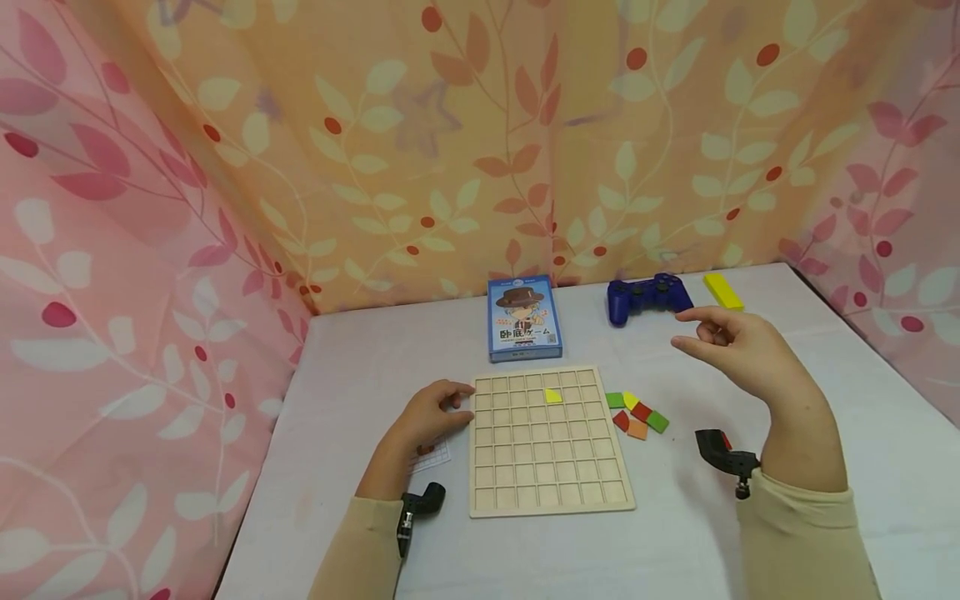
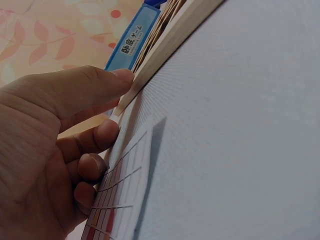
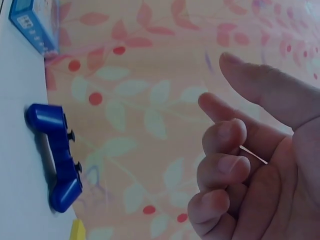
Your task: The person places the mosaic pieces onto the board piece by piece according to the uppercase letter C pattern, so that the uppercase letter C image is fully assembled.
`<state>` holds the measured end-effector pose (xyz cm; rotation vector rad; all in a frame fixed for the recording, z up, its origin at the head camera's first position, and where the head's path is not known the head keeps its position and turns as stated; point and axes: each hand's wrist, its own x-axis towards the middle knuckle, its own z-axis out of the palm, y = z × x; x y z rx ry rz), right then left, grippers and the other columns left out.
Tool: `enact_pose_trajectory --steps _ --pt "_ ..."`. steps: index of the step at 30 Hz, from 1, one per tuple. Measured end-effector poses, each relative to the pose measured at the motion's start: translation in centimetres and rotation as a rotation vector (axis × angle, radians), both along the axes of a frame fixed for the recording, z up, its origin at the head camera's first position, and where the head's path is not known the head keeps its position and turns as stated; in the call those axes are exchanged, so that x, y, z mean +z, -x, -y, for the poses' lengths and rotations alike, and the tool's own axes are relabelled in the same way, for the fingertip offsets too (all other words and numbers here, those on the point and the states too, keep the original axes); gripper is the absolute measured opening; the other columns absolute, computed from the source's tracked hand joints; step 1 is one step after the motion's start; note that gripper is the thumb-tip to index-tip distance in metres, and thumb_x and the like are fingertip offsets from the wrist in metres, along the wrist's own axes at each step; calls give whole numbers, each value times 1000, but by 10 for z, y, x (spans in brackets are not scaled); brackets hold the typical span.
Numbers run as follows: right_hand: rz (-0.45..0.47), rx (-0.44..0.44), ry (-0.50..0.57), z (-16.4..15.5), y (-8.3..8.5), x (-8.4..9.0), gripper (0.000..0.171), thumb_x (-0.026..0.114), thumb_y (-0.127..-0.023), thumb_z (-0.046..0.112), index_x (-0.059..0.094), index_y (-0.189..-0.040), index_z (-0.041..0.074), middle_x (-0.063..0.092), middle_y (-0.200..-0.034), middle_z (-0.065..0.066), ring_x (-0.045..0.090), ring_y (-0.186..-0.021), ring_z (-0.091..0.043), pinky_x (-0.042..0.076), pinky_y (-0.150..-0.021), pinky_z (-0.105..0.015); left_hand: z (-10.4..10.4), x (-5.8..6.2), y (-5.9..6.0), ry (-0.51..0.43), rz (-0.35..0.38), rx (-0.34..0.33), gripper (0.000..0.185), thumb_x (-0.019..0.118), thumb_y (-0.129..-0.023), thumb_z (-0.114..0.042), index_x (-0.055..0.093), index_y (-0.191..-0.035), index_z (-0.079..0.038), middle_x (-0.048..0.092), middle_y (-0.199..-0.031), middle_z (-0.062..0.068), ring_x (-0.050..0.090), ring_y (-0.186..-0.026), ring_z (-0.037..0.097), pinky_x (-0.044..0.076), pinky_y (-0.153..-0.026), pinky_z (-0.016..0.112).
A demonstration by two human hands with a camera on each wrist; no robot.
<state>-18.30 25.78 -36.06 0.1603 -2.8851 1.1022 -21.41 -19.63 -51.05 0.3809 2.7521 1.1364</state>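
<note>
My left hand [image 1: 437, 414] is at the left edge of a pale wooden grid board [image 1: 517, 475], with thumb and index finger touching its rim near the upper corner. In the left wrist view the other fingers curl loosely above a white sheet with a printed grid [image 2: 137, 180], partly hidden by the hand. One yellow tile with a curved side [image 1: 553, 396] sits in a cell in the board's upper part. My right hand [image 1: 738, 346] hovers above the table to the right, thumb and index finger extended and apart, other fingers bent, holding nothing.
Several small tiles [image 1: 641, 411] in green, yellow, red and orange lie at the board's right side. Behind the board lies a blue card-game box [image 1: 525, 321]. A blue game controller [image 1: 647, 297] and a yellow block [image 1: 723, 292] are at the back right. Patterned curtains [image 1: 450, 150] surround the table.
</note>
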Motion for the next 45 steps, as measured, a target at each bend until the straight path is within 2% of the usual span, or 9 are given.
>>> enact_pose_trajectory --steps 8,14,18,22,28,34,39,42,45 --pt "66 43 -13 -24 9 -13 55 63 -85 51 57 -123 12 48 -87 -8 45 -76 -21 35 -60 -30 1 1 -1 -10 -9 -10 40 76 -79 -34 66 -116 -26 55 -90 -3 49 -77 16 42 -67 33" --pt "205 99 30 -37 22 -36 61 64 -83 52 53 -129 14 49 -92 -10 46 -73 -20 39 -59 -29 -1 3 -1 -7 -7 -9 40 76 -78 -34 66 -116 -25 55 -90 -3 49 -76 16 42 -67 34" --pt "302 152 91 -36 34 -56 63 68 -83 47 50 -133 12 50 -93 -10 47 -73 -21 42 -61 -29 0 2 0 -5 -22 -15 40 77 -78 -34 66 -115 -24 55 -90 -3 49 -76 15 42 -66 33" --pt "382 205 144 -30 44 -76 65 71 -83 38 47 -135 8 50 -87 -10 46 -65 -23 39 -56 -29 0 2 0 0 -26 -15 40 77 -78 -35 66 -115 -24 55 -89 -2 49 -76 15 42 -67 33" --pt "473 247 160 -17 53 -99 60 73 -82 30 50 -133 10 47 -73 -6 41 -56 -20 34 -51 -28 0 2 0 4 -20 -15 39 76 -79 -35 66 -116 -26 55 -90 -2 49 -76 15 42 -68 33" --pt "575 230 83 -4 53 -106 59 77 -77 33 52 -128 14 42 -67 -3 42 -58 -20 33 -54 -30 -1 3 0 4 -16 -15 39 76 -79 -34 66 -116 -26 56 -91 -1 49 -76 15 42 -68 33" --pt "588 228 11 9 53 -107 58 79 -75 29 49 -121 11 44 -67 -4 44 -60 -20 32 -57 -31 -1 4 0 -1 -18 -23 38 76 -80 -32 65 -116 -26 56 -91 -1 48 -75 15 41 -67 33" --pt "590 219 -25 16 53 -107 60 81 -72 30 48 -118 9 45 -73 -6 46 -66 -22 33 -60 -33 -1 4 0 -5 -12 -19 38 76 -80 -33 65 -115 -27 56 -91 -1 48 -76 15 41 -67 34" --pt "586 215 -63 22 53 -106 56 83 -69 30 50 -109 7 44 -75 -6 45 -67 -22 32 -60 -33 0 3 0 -7 -12 -15 38 76 -80 -32 65 -116 -26 56 -92 0 48 -77 16 42 -68 35"
